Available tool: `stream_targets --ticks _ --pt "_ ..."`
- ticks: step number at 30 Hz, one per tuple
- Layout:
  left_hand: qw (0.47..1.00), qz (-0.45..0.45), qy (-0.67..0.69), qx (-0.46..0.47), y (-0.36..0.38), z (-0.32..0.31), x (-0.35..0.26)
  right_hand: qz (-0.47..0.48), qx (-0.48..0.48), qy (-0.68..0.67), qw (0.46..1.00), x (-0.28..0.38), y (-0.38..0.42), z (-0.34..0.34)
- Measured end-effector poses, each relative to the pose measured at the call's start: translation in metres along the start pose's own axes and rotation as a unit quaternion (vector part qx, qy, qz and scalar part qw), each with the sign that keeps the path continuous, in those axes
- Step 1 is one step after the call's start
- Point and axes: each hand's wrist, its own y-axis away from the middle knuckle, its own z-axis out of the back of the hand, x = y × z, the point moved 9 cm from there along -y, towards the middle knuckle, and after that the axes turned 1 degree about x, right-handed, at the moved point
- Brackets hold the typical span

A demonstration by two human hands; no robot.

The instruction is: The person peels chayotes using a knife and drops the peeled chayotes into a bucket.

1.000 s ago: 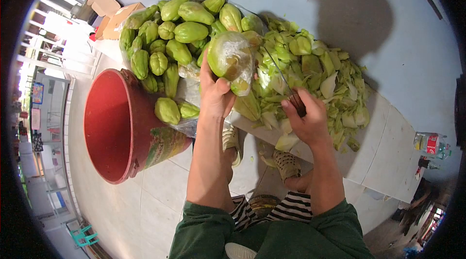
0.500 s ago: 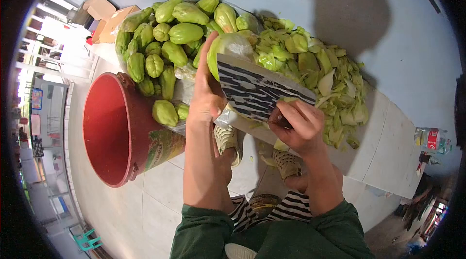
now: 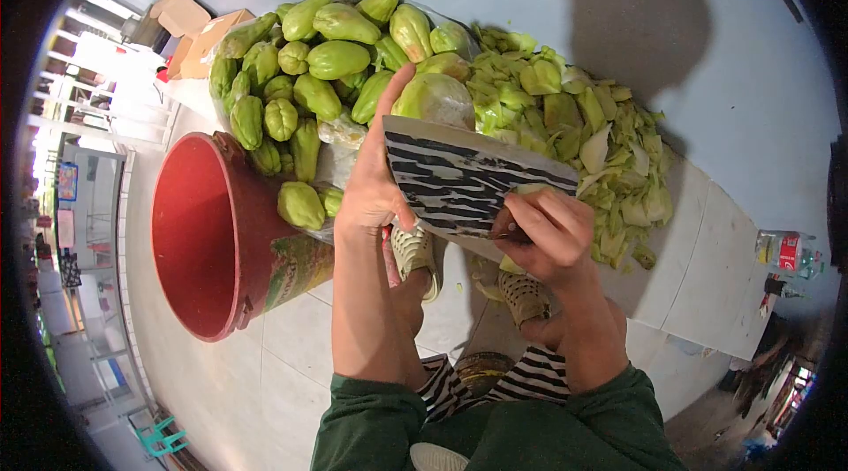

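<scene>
My right hand [image 3: 552, 228] is closed round the handle end of a broad knife [image 3: 468, 175] whose wide blade has black and pale streaks. The blade lies in front of my left hand [image 3: 375, 180], which has one finger stretched upward and the thumb curled in at the lower edge. Whatever my left hand grips is hidden behind the blade. Just beyond the blade's top edge sits a pale green chayote [image 3: 433, 100] with a whitish, shiny side. A pile of whole chayotes [image 3: 340, 60] rises at the upper left, and cut peelings [image 3: 609, 162] are heaped to the right.
A large red bucket [image 3: 199, 237] stands on the tiled floor at the left. An open cardboard box [image 3: 208, 43] is behind the pile. At the far right lies a plastic bottle [image 3: 786, 255] with a red label. My feet in perforated shoes [image 3: 413, 255] are below my hands.
The knife blade has shifted slightly down and left at its broad end. My left hand has turned a little, and the green fruit surface seen beside its raised finger is now out of sight.
</scene>
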Motion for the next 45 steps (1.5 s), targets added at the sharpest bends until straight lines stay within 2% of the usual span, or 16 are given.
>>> stream_targets --ticks 5,12,14,17,33,41,45 --pt "0.999 -0.028 -0.026 -0.007 -0.002 0.004 -0.002 0.003 -0.002 0.01 1.0 0.0 0.001 0.0" --pt "0.992 -0.003 -0.108 -0.065 -0.004 0.014 0.001 0.02 -0.018 -0.009 1.0 0.004 -0.005 0.005" --pt "0.997 -0.013 -0.071 -0.021 -0.003 0.007 -0.001 0.009 -0.016 -0.007 1.0 0.0 -0.002 0.004" --pt "0.999 -0.025 -0.032 -0.001 -0.005 0.005 -0.004 -0.008 -0.037 -0.016 0.999 -0.002 -0.005 0.008" --pt "0.998 -0.051 -0.045 -0.016 -0.003 0.01 -0.006 0.024 -0.055 0.033 0.998 0.003 0.0 0.011" --pt "0.997 -0.061 -0.039 -0.007 -0.005 0.014 -0.005 -0.043 -0.03 0.069 0.996 -0.007 0.003 0.007" --pt "0.998 -0.056 -0.03 -0.008 -0.005 0.014 -0.005 -0.037 -0.042 0.078 0.995 -0.005 0.002 0.009"
